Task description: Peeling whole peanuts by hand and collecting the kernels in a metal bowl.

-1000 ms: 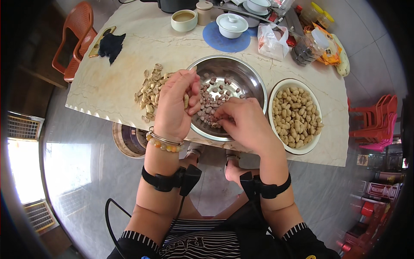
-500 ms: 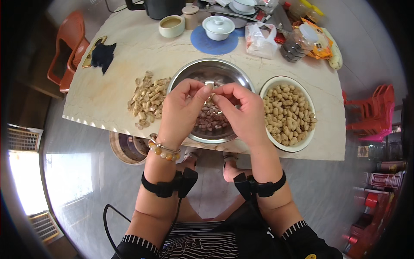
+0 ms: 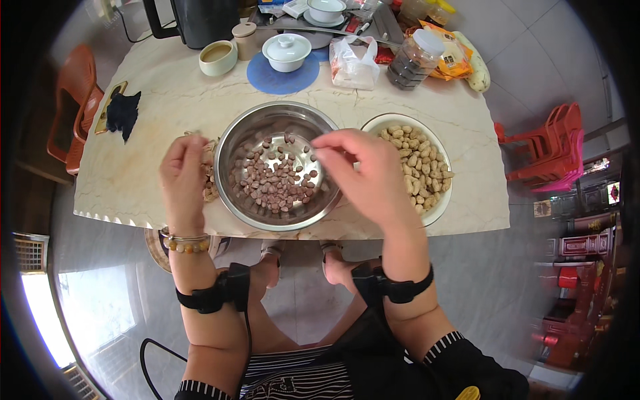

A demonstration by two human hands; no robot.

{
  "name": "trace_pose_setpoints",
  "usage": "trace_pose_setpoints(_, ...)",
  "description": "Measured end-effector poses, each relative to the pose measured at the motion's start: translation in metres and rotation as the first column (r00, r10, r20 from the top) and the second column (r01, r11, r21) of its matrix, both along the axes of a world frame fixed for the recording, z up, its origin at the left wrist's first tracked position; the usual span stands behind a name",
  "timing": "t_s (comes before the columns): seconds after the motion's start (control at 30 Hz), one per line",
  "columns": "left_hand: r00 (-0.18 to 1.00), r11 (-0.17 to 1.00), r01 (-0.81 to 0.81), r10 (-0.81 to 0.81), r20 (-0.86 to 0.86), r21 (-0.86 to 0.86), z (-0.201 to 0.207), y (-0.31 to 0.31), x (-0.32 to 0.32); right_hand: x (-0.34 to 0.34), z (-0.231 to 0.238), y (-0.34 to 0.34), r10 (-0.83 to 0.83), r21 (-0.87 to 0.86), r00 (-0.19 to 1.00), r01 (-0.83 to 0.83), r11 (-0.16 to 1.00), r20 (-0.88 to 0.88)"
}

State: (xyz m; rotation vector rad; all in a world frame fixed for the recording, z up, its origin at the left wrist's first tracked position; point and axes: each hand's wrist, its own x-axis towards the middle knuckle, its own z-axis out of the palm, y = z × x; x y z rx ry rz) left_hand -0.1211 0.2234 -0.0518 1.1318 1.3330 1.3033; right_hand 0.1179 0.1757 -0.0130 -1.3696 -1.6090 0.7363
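A steel basin (image 3: 227, 190) near the table's front edge holds reddish-brown shelled peanut kernels (image 3: 273, 180). My left hand (image 3: 183, 177) is left of the basin, over a pile of peanut shells (image 3: 209, 175) that it partly covers. Its fingers are curled together, and whatever they hold is hidden. Over the basin's right side hangs my right hand (image 3: 367, 173), thumb and forefinger drawn close in a pinch. The fingertips are slightly blurred, so I cannot make out anything between them. Behind that hand, a white bowl (image 3: 445, 150) is filled with unshelled peanuts (image 3: 423, 170).
Along the back stand a dark kettle (image 3: 207, 23), a cup (image 3: 218, 59), a lidded white bowl (image 3: 287, 52) on a blue mat, a plastic bag (image 3: 353, 63) and a jar (image 3: 415, 60). A dark cloth (image 3: 123, 113) lies far left. Below the table is a bucket (image 3: 157, 250).
My hands were together over the basin and have parted. The left has moved left to the shell pile, the right toward the basin's right rim. The whole view has shifted too.
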Motion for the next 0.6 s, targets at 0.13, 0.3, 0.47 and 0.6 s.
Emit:
trace_pose_setpoints(0.13,0.926,0.960,-0.200,0.250,-0.283,0.194,-0.025,0.014,-0.028,0.043,0.015,-0.013,-0.158,-0.085,0.936,0.194,0.977,0.314)
trace_pose_setpoints(0.3,0.834,0.965,-0.196,0.258,-0.487,0.176,-0.021,0.010,-0.020,0.094,0.015,-0.028,-0.210,-0.260,0.866,0.354,0.899,0.453)
trace_pose_setpoints(0.47,0.702,0.920,-0.285,0.392,-0.594,0.270,-0.010,0.004,-0.012,0.108,0.010,-0.029,-0.084,-0.453,0.831,0.381,0.806,0.550)
trace_pose_setpoints(0.6,0.806,0.899,-0.281,0.411,-0.425,0.336,-0.018,0.007,-0.004,0.103,0.003,-0.023,-0.030,-0.478,0.836,0.342,0.809,0.547)
